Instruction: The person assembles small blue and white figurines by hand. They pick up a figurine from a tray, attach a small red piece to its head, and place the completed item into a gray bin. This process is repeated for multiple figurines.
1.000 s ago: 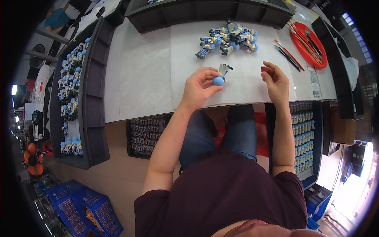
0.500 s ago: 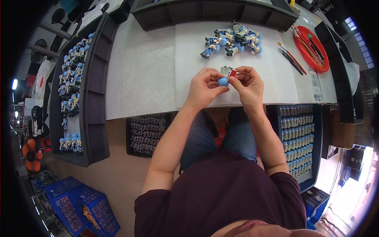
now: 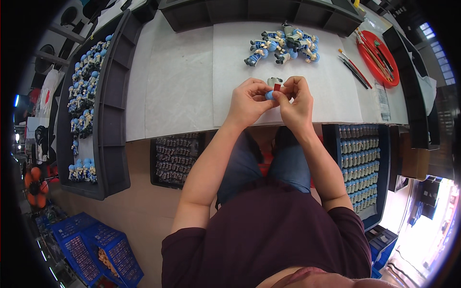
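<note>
Over the near part of the white paper (image 3: 331,103), my left hand (image 3: 248,103) grips a small figurine (image 3: 270,95) with a round blue head. Its pale legs and dark feet point away from me, and fingers cover much of its body. My right hand (image 3: 297,103) pinches a small flat red piece (image 3: 277,87) between thumb and fingers. The red piece is against or just over the figurine's body; whether they touch I cannot tell. Beyond my hands lies a heap of similar blue-headed figurines (image 3: 288,43).
Paintbrushes (image 3: 354,72) lie right of the heap, beside a red oval dish (image 3: 391,79) holding more brushes. A dark crate (image 3: 113,105) of figurines stands at the left; another crate (image 3: 384,168) with rows of figurines sits below the table's right. A black tray (image 3: 259,14) borders the far edge.
My right hand has shifted slightly left and turned, bringing the red piece more over the figurine. The blue head is now more covered by fingers. The whole view has shifted slightly.
</note>
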